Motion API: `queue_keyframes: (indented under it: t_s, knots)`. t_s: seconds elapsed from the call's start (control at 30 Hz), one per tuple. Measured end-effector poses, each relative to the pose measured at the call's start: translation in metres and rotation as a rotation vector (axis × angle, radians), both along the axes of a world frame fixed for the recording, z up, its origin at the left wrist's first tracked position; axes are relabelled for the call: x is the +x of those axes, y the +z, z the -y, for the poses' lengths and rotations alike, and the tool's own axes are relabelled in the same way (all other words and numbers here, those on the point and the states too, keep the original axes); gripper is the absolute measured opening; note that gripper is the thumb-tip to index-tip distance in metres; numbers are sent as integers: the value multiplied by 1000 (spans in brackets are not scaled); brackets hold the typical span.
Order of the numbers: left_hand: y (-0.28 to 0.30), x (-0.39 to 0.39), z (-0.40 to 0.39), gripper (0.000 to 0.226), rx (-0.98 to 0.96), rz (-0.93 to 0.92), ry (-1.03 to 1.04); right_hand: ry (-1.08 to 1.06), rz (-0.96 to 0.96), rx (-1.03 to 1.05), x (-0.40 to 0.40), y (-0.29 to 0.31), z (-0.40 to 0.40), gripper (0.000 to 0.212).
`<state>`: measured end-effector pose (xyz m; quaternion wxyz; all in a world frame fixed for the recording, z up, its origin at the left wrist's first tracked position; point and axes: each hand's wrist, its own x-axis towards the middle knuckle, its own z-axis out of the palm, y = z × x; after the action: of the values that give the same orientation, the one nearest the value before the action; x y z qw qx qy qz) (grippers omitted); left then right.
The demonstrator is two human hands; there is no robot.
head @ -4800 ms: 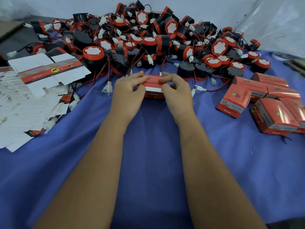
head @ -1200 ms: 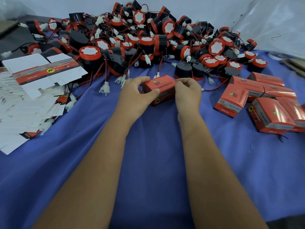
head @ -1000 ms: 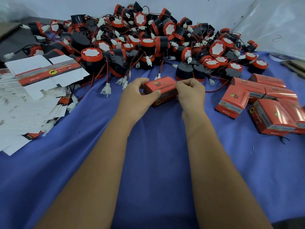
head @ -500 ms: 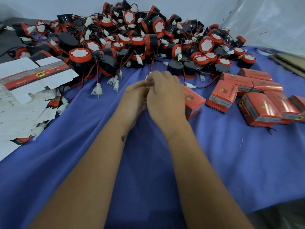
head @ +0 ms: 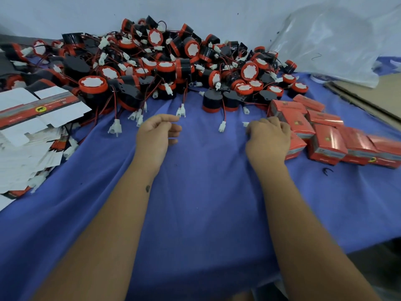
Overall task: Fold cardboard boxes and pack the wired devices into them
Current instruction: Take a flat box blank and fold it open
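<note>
There was a single view, from a wide-angle camera worn on the person's head, looking forward and steeply down along both forearms at a blue cloth (head: 206, 203) covering the work surface. It sat close to the work: the arms entered from the bottom edge and filled much of the lower frame, the left hand (head: 156, 135) and right hand (head: 268, 140) near the middle. The far edge of the view reached a pale wall (head: 217, 9) behind a heap of wired devices (head: 173, 68). The wide lens bowed the scene's edges, taking in flat box blanks (head: 32, 131) at far left and folded boxes (head: 325, 135) at far right.
</note>
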<state>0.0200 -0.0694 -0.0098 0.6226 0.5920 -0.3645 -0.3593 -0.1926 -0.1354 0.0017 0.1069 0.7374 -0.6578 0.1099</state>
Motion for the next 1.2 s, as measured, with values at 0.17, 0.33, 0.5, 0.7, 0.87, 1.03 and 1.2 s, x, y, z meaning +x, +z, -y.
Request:
queue_keyframes:
  t_s: [0.17,0.33,0.5,0.7,0.87,1.03,1.2]
  knots:
    - [-1,-1,-2,33,-39,33,65,-80,347,-172,10,10,5,33]
    - [-3,2,-6,32,-90,186,145,307,560,-192,89,13,-12,30]
    - [5,23,-12,26,-171,540,410,652,715,390,151,-7,-30,44]
    - [5,82,-27,67,200,908,767,635,814,437,151,-20,-31,36]
    - [-1,104,-31,73,475,800,829,631,905,487,148,-22,-34,33]
    - [-6,105,-28,59,498,821,907,602,1011,520,145,-21,-37,31]
    - [0,103,-29,36,357,872,983,611,1037,519,143,-19,-39,28]
